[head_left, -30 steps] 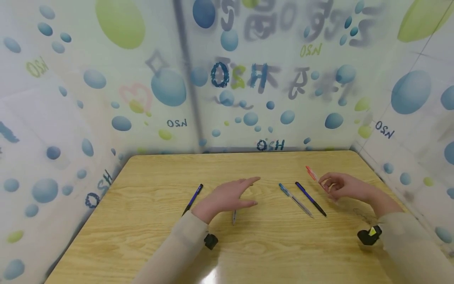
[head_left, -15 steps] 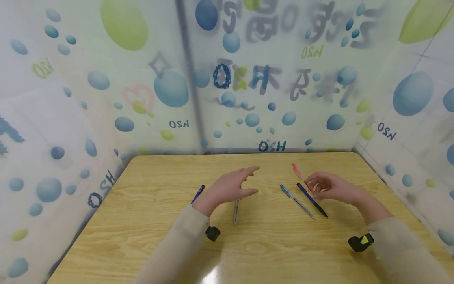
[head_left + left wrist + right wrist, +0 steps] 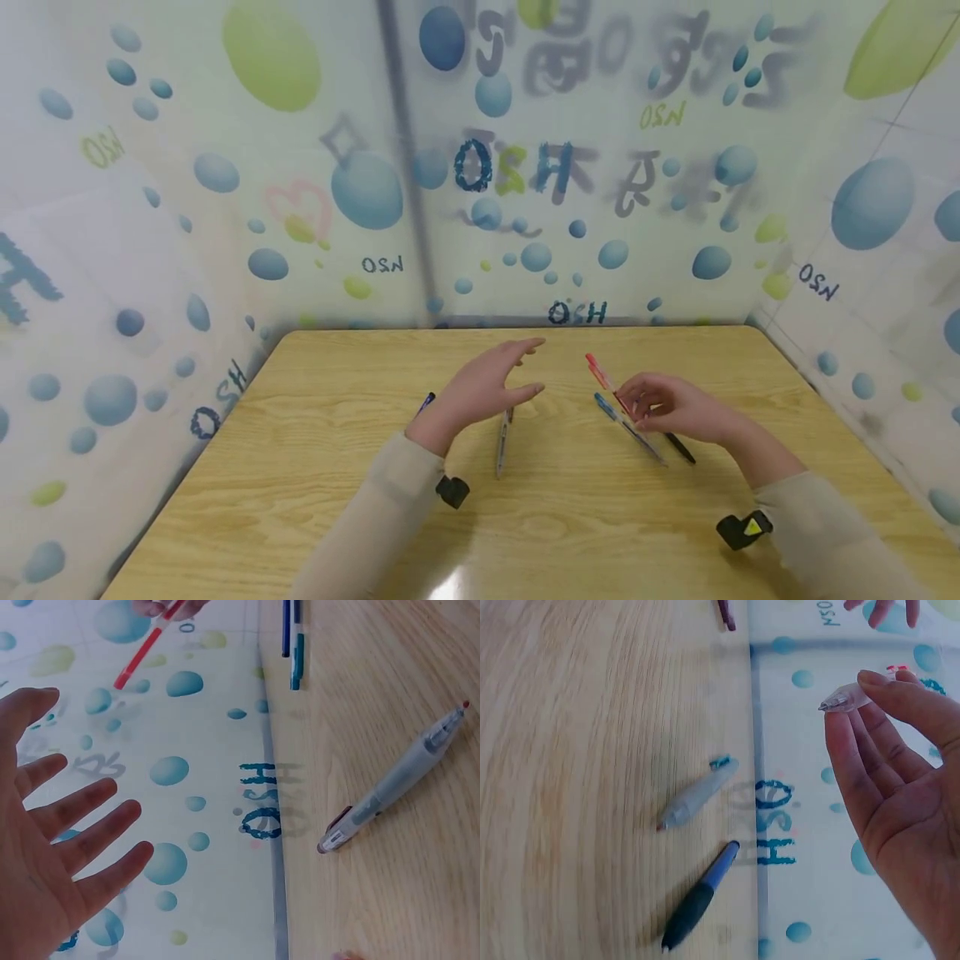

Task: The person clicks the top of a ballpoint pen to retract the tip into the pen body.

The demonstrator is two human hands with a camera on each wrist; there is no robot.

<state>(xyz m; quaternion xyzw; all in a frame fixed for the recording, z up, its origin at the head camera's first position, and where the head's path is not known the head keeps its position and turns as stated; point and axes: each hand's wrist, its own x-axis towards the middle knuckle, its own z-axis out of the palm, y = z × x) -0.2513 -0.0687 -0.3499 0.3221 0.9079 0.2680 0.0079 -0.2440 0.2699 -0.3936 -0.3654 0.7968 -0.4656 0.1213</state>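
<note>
from the head, the red pen is pinched by the right hand, tilted toward eleven o'clock over a wooden table. from the left wrist, the left hand is spread wide. from the right wrist, bubble-patterned wall is seen toward three o'clock.

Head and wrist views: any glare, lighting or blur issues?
Head: bright, with white glare on the table at the bottom edge, right of the left sleeve; left wrist: dimmer, though the red pen stands out; right wrist: soft, the clear pen and black-and-blue pen blurry-edged.
</note>
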